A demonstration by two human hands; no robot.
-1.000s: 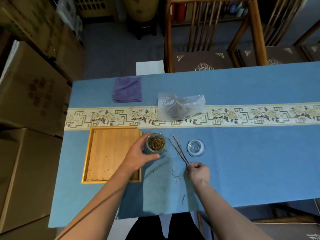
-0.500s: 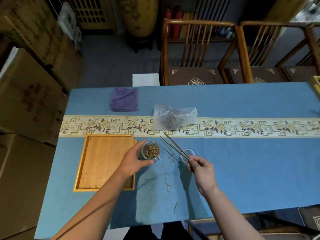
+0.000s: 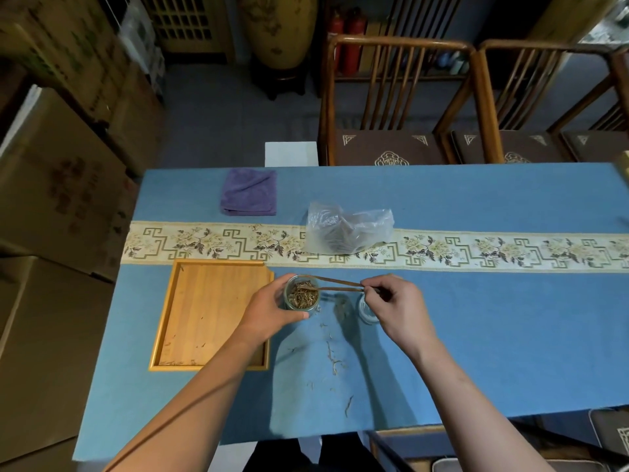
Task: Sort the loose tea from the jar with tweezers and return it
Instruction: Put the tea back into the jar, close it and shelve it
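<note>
While the left hand (image 3: 269, 310) grips the glass jar (image 3: 301, 296) beside the tray's (image 3: 177, 321) right edge, the right hand (image 3: 394, 301) has swung the pinched wooden tweezers (image 3: 337, 285) into its mouth, so picking tea (image 3: 302, 294) can begin.

Plain mid-blue cloth over the counter (image 3: 476, 335), crossed by a cream embroidered band (image 3: 476, 250) of green fretwork and dark-leaved pale flowers. Honey-yellow square wooden tray (image 3: 211, 311), faintly grained. Folded violet towel (image 3: 248, 192). Clear glass jar (image 3: 301, 295) of golden-brown tea. Reddish-brown wooden tweezers (image 3: 340, 286). Cloudy translucent plastic bag (image 3: 347, 229).
</note>
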